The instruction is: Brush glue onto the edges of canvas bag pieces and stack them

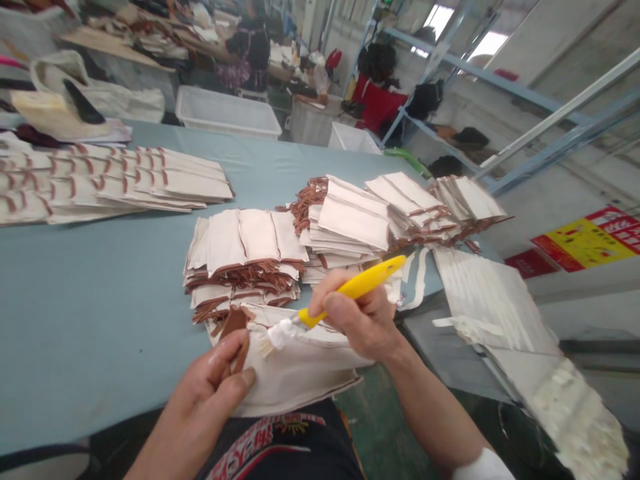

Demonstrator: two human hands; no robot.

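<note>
Table [125, 287] runs under and ahead of the fingers, prob. the 1st thing to get smeared if the brush swings wide. Cream stacks w/ brown edging [265, 233] sit just beyond the L fingertips, more beyond the R knuckles; poss. risk: white stuff flicked or dripped on top panels, bc they're so near the brush's reach. Cream piece [310, 380] is the main worry: L hand [210, 380] has it only by one end, the near edge seems to hang past the table toward the lap, so a hard stroke could drag, fold or twist it out of the pinch. Yellow-handled brush [370, 280] looks heavily loaded; too much pressure could push the white paste [284, 332] over the edge, onto the brown flap [235, 323] or L fingertips, which are v. close to the bristles [267, 347].

Re position: cream piece lies btwn the 2 hands, its L end in the L fingers, the rest running right, below & partly behind the R fingers. L fingers closed, thumb on the near side, pinching piece + flap, no visible gap. R hand [365, 317] closed too, thumb & fingers wrapped round the handle, its butt end sticking out up-right past them. Bristles sit left of the R fingers, just right of the L fingertips, against the cream face; exact contact blurred, can't tell.
</note>
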